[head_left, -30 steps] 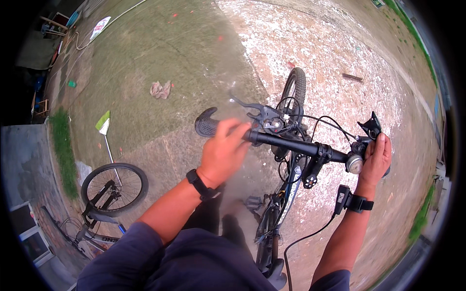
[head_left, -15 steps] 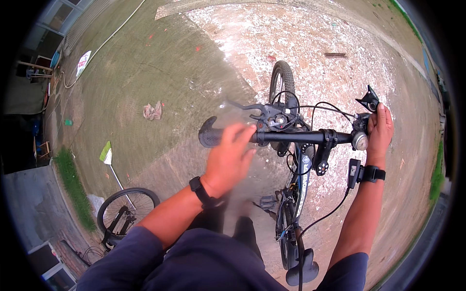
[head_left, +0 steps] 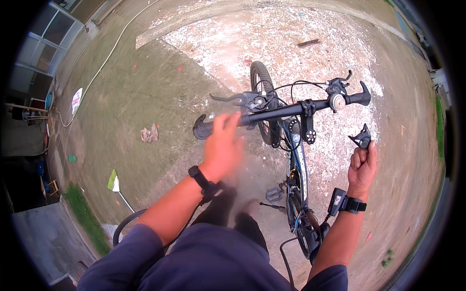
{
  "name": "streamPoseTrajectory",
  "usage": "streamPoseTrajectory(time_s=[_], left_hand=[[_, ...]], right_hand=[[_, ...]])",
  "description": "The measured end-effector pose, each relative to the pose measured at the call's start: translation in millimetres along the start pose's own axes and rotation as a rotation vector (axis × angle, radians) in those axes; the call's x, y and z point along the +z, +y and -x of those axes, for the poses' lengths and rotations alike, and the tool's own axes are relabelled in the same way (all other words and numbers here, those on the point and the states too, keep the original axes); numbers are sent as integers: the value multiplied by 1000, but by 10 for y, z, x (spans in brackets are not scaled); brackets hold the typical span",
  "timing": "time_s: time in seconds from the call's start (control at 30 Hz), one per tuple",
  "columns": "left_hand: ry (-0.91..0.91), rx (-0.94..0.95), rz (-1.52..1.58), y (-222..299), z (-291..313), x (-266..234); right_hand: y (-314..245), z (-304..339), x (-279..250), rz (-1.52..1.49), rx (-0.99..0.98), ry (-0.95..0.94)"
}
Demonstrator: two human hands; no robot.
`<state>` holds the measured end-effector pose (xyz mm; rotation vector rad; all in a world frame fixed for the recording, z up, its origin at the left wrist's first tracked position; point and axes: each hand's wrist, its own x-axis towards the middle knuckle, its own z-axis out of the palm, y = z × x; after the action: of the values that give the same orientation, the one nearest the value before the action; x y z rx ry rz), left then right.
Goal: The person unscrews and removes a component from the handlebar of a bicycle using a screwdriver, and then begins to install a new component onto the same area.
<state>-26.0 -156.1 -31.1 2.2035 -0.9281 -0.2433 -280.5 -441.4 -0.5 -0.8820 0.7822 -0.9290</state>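
Observation:
A mountain bike stands in front of me, its black handlebar (head_left: pixel 279 113) running across the view. My left hand (head_left: pixel 219 153) is at the inner end of the left grip (head_left: pixel 202 129), its fingers smeared by motion over the bar. Low to the right of the bar, my right hand (head_left: pixel 362 167) pinches a small black angular part (head_left: pixel 361 137), perhaps a shifter cover, between thumb and curled fingers. The bar's right side carries a silver bell (head_left: pixel 337 102) and a brake lever (head_left: pixel 340 85). The left brake lever (head_left: pixel 245 100) sits ahead of my left hand.
The front wheel (head_left: pixel 261 76) points away from me over white-speckled ground. A pedal (head_left: pixel 274 194) and kickstand (head_left: pixel 272 206) stick out left of the frame. Farther left lie a crumpled rag (head_left: pixel 150 133), a green-and-white broom (head_left: pixel 113 181) and part of another tyre (head_left: pixel 125 226).
My right hand has left the right end of the handlebar and come lower with the black part still in it. The handlebar has tilted, right end farther away. My left hand stays near the left grip.

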Motion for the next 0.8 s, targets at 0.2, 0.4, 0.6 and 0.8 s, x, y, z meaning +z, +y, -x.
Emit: streamPoseTrajectory(time_s=[0.2,0.4,0.6,0.8], left_hand=[[46,37,-54,-17,90,13],[158,236,-287,-295,-2,55],[94,159,-258,-312,-101,26],[107,164,-337,-226,40,32]], right_hand=[[218,1657,-1318,22,93,246],[193,2264,-1967,60,-38,338],[359,2284,-1852,320,-199,447],[357,2264,-1929,273,-221,469]])
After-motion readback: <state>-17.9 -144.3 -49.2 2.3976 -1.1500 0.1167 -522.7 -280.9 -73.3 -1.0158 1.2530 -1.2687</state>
